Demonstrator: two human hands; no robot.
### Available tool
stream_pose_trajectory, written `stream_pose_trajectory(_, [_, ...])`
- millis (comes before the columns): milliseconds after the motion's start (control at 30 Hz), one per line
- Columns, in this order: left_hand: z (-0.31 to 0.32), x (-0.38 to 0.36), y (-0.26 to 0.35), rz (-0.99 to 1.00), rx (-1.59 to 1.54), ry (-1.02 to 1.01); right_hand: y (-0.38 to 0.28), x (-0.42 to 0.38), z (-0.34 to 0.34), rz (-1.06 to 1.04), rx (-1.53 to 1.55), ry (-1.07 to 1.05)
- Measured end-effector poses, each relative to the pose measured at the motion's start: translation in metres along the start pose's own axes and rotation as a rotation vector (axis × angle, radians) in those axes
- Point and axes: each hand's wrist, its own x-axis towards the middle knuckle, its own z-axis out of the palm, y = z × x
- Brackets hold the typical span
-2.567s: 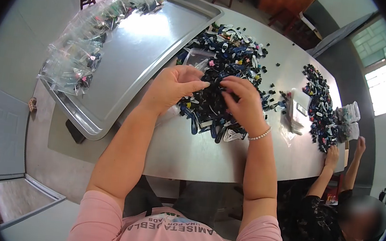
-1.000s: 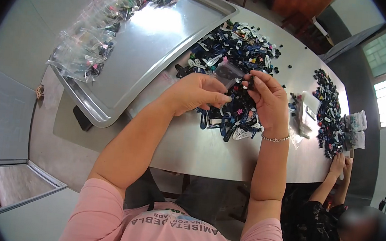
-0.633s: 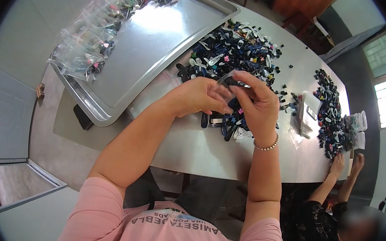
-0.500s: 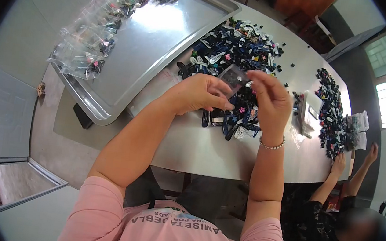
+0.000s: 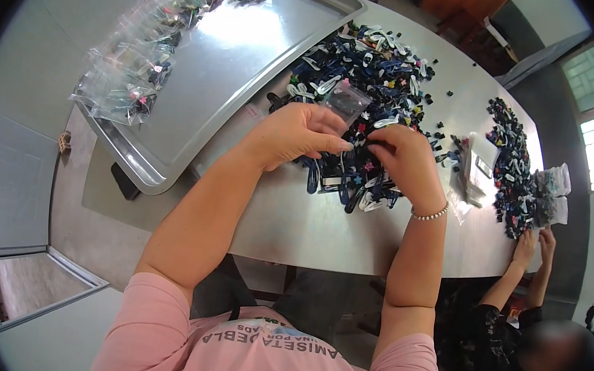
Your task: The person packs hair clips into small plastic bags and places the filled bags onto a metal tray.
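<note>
My left hand (image 5: 303, 139) holds a small clear plastic bag (image 5: 349, 101) between its fingers, with the thumb stretched out toward the right. Something small and pink shows at the bag's upper edge. Beneath both hands lies a large pile of hair clips (image 5: 389, 68), mostly navy, black and white, with small coloured flowers among them. My right hand (image 5: 407, 159) reaches down over the near part of this pile. Its thumb and fingers are drawn close together at the clips; whatever is between them is too small to make out.
A big metal tray (image 5: 216, 61) stands at the left, with filled clear bags (image 5: 123, 80) along its far edge. To the right lie a stack of flat bags (image 5: 478, 168) and a second pile (image 5: 513, 161). A co-worker's hands (image 5: 526, 247) are near packed bags (image 5: 551, 194).
My right hand has moved away from the bag and down to the clips. The bag has shifted slightly left in my left hand. The co-worker's hands have come closer together.
</note>
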Motion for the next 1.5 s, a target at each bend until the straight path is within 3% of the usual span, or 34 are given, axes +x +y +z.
stream_pose_trajectory(33, [0.000, -0.001, 0.000, -0.001, 0.008, -0.021, -0.001, 0.000, -0.001, 0.001, 0.000, 0.000])
stream_pose_trajectory(100, [0.002, -0.003, 0.002, -0.015, 0.026, -0.018, -0.008, 0.003, -0.002, 0.163, 0.246, 0.199])
stream_pose_trajectory(200, [0.004, -0.003, 0.003, -0.025, 0.055, -0.036, -0.031, 0.003, -0.005, 0.176, 0.369, 0.344])
stream_pose_trajectory(300, [0.005, -0.004, 0.001, -0.027, 0.098, -0.083, -0.040, 0.001, 0.004, -0.002, 0.375, 0.392])
stream_pose_trajectory(433, [0.006, -0.004, 0.002, -0.016, 0.060, -0.044, -0.032, 0.006, 0.004, 0.057, 0.300, 0.514])
stream_pose_trajectory(467, [0.005, -0.003, 0.002, -0.016, 0.058, -0.044, -0.028, 0.004, -0.002, 0.057, 0.299, 0.512])
stream_pose_trajectory(533, [0.001, -0.002, 0.001, 0.013, -0.008, 0.003, -0.023, 0.001, -0.013, 0.330, 0.324, 0.136])
stream_pose_trajectory(567, [-0.001, -0.002, 0.001, 0.011, -0.006, 0.002, -0.014, 0.001, -0.007, 0.286, 0.275, 0.051])
stream_pose_trajectory(700, [-0.003, -0.001, 0.000, 0.041, 0.038, 0.037, -0.020, 0.002, 0.018, 0.100, -0.007, -0.005])
stream_pose_trajectory(867, [-0.005, -0.001, -0.001, 0.059, 0.024, 0.032, -0.016, 0.006, 0.017, 0.069, 0.154, 0.076])
stream_pose_trajectory(933, [-0.004, -0.001, -0.001, 0.081, -0.073, 0.070, -0.031, 0.008, -0.001, 0.408, 0.422, -0.021])
stream_pose_trajectory(1000, [-0.005, -0.002, 0.003, 0.092, -0.076, 0.087, -0.026, 0.005, 0.004, 0.356, 0.439, -0.030])
stream_pose_trajectory(1100, [-0.009, -0.001, 0.005, 0.122, -0.068, 0.137, -0.034, 0.001, 0.016, -0.084, 0.424, -0.220])
stream_pose_trajectory(1200, [-0.010, -0.001, 0.004, 0.150, -0.049, 0.173, -0.049, 0.001, 0.030, -0.336, 0.266, -0.266])
stream_pose_trajectory(1400, [-0.008, -0.001, 0.002, 0.119, 0.013, 0.146, -0.071, -0.009, 0.046, -0.438, -0.219, -0.252])
stream_pose_trajectory(1500, [-0.009, -0.001, 0.001, 0.122, 0.016, 0.142, -0.076, -0.011, 0.045, -0.447, -0.302, -0.174])
